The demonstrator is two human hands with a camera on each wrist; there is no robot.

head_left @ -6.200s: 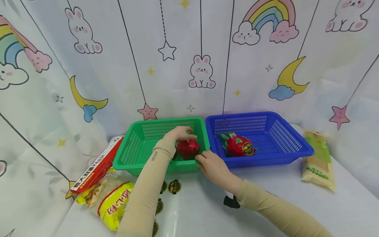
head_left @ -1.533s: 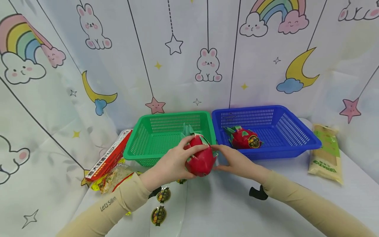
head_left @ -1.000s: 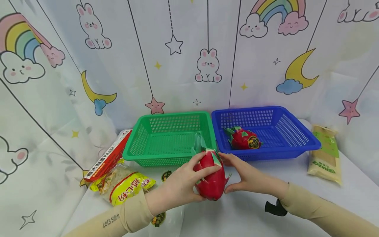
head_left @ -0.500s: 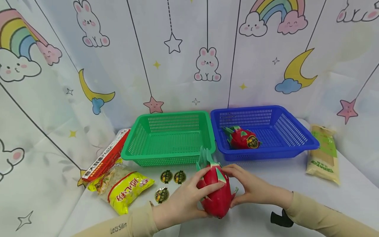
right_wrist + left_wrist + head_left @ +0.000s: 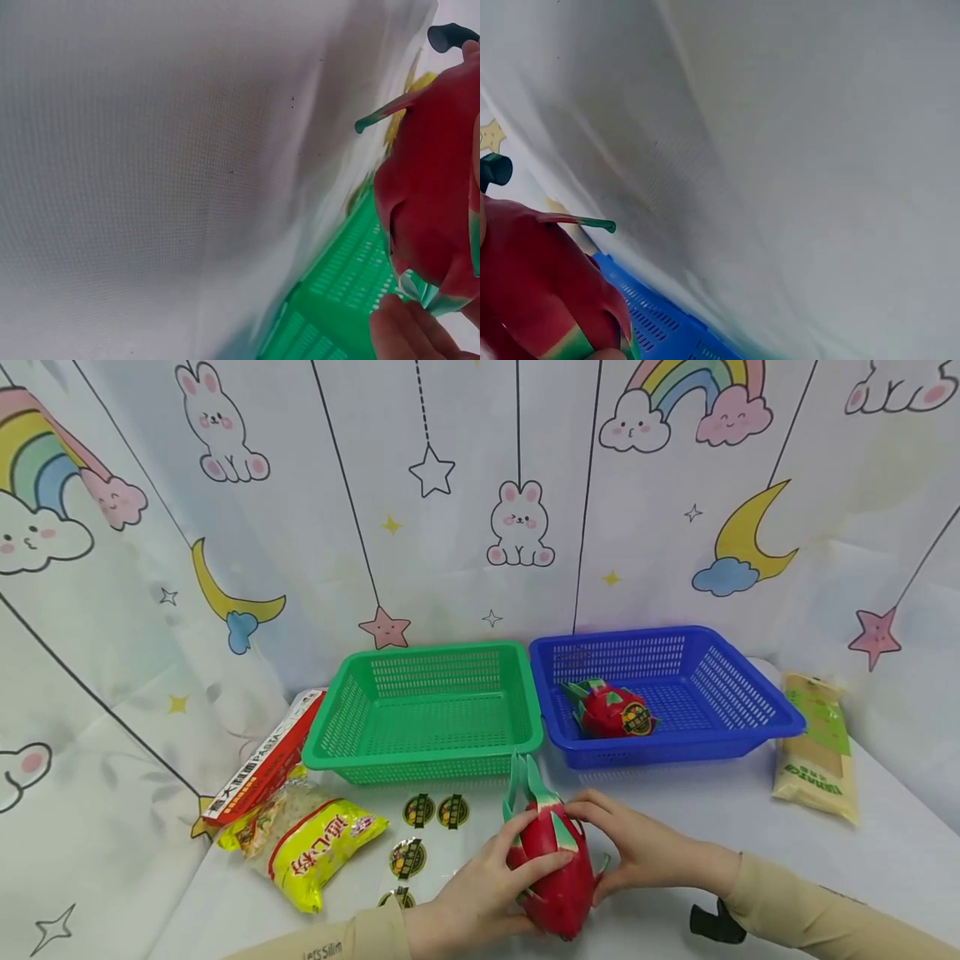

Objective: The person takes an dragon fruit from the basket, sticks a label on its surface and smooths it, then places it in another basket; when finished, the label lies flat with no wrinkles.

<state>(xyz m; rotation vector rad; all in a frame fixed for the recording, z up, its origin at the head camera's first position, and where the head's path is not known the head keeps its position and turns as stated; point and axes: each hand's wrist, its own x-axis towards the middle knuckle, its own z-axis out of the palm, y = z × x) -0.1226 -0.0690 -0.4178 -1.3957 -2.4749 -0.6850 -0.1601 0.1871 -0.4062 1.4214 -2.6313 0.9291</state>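
Both my hands hold a red dragon fruit with green leafy tips, low over the white table in front of the baskets. My left hand grips its left side, with fingers across the front. On its right side, my right hand has fingers near the top and thumb lower down. Part of the fruit shows in the left wrist view, and the right wrist view has its red side beside some fingertips. Another dragon fruit, bearing a round black-and-gold sticker, lies in the blue basket.
A green basket stands left of the blue one. Several round stickers lie on a clear sheet beside my left hand. At left are a yellow bag of pasta and a red pasta box; at right, a beige-green packet.
The dragon fruit has come out of the green basket in my hands and down toward me over the table. My right hand has left the basket rim and joined the left on the fruit.
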